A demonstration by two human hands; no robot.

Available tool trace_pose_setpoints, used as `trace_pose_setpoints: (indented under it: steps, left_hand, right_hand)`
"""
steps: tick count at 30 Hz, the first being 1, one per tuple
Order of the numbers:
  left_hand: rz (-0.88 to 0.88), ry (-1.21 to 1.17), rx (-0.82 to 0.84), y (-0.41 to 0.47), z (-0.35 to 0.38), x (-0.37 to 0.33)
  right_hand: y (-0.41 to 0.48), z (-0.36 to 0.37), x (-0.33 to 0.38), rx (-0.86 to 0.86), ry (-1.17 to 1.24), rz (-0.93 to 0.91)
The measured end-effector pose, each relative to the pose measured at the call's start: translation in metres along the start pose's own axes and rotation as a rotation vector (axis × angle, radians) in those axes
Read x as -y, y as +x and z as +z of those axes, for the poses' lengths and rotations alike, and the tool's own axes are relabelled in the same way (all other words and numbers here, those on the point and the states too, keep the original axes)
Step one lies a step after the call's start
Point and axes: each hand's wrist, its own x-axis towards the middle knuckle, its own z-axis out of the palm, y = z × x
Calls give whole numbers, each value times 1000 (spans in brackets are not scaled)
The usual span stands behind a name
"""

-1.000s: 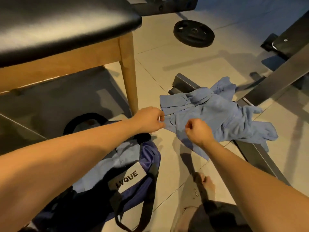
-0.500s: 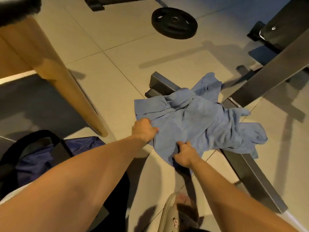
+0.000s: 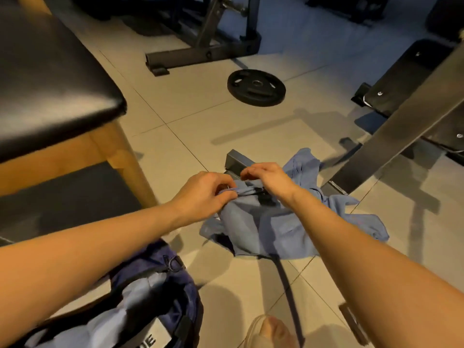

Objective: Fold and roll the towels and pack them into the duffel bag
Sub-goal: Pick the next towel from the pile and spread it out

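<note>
The left hand (image 3: 203,194) pinches the bunched top edge of the blue towel (image 3: 271,227). The right hand (image 3: 268,179), just beside it, curls its fingers round the same edge. The towel hangs crumpled onto the tiled floor (image 3: 200,114), beyond and right of the duffel bag (image 3: 155,295), apart from it.

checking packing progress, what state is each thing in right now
blue towel: crumpled, unfolded, top edge held up, rest on the floor
left hand: pinches the towel's edge
right hand: fingers curled on the towel's edge
duffel bag: open on the floor, pale cloth inside
weight plate: lying flat on the floor
</note>
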Motion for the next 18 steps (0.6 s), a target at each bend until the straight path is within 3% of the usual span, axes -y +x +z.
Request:
trace_pose_setpoints:
  steps: [3, 6, 13, 18]
  left_hand:
    - [-52, -175, -85, -3, -53, -35]
    - [-132, -329, -160, -8, -105, -64]
    - [-214, -488, -352, -23, -223, -108]
    - [-291, -767, -503, -46, -304, -114]
  right_hand:
    - [-7, -14, 54, 236, 63, 43]
    - [-13, -35, 97, 355, 43, 4]
    - [-46, -100, 197, 208, 100, -181]
    - [-70, -111, 243, 273, 117, -231]
